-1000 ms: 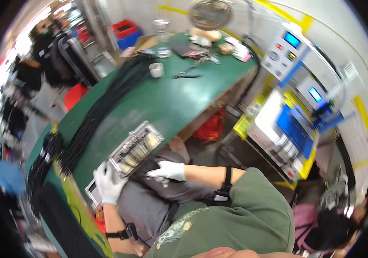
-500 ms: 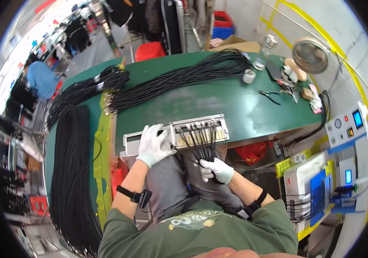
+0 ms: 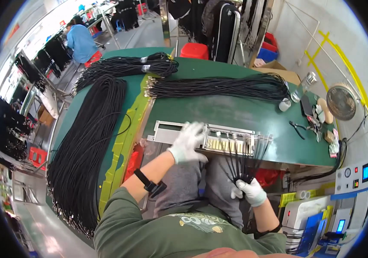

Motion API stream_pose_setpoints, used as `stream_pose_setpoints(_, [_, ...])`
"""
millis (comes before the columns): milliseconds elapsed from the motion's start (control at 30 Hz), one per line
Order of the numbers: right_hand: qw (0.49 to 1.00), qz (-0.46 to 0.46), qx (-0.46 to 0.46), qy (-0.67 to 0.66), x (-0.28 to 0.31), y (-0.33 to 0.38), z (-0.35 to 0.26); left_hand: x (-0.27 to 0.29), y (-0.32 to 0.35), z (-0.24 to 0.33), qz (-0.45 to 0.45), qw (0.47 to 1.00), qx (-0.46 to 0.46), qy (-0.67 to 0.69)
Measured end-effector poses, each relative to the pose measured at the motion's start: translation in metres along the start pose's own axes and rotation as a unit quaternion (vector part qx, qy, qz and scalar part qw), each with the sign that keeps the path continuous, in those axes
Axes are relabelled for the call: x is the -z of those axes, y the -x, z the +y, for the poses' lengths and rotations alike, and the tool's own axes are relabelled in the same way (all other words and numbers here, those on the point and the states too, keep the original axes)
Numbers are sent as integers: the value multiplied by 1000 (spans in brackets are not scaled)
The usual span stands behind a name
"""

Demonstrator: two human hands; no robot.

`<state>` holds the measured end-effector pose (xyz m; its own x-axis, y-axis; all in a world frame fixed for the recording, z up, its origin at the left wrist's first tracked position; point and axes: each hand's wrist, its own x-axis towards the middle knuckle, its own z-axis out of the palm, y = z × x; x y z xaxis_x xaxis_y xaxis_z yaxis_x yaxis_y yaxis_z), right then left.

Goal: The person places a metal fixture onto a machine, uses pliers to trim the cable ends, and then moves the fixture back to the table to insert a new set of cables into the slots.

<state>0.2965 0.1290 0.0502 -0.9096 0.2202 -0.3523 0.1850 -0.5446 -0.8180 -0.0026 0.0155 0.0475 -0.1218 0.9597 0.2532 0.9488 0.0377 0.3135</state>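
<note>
Clutched in the gloved right hand (image 3: pixel 249 191) below the table edge: a bunch of thin black cables (image 3: pixel 245 163), fanning up to the metal fixture tray (image 3: pixel 210 138) at the near rim of the green table (image 3: pixel 218 109). Cable ends seated in the tray's slots — too small to count. Gloved left hand (image 3: pixel 187 142) spread flat on the tray, blurred, fingers open, covering its middle. Beyond: long black cable bundles (image 3: pixel 218 86) across the table, another heap (image 3: pixel 85 146) at left. Small cup (image 3: pixel 284 104) and pliers (image 3: pixel 298 127) to the right.
</note>
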Motion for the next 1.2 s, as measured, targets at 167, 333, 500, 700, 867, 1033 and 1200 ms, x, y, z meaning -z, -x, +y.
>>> stream_pose_setpoints(167, [985, -49, -62, 152, -29, -6, -44, -15, 7, 73, -35, 843, -56, 533])
stream_pose_setpoints(333, [916, -43, 154, 369, -23, -13, -30, 12, -8, 96, -90, 570, 81, 813])
stream_pose_setpoints(500, [668, 358, 96, 646, 83, 29, -12, 65, -34, 39, 168, 521, 191, 814])
stream_pose_setpoints(700, [434, 374, 139, 808, 103, -16, -187, 63, -27, -98, 279, 518, 187, 787])
stream_pose_setpoints(867, [391, 302, 239, 836, 90, -144, -268, 83, -39, -156, 266, 518, 373, 722])
stream_pose_setpoints(1033, [440, 213, 272, 829, 93, -220, -202, 49, 9, -162, 38, 958, 257, 121])
stream_pose_setpoints(1200, [564, -36, 299, 769, 12, -185, -90, 44, 46, -120, -26, 976, 217, -8])
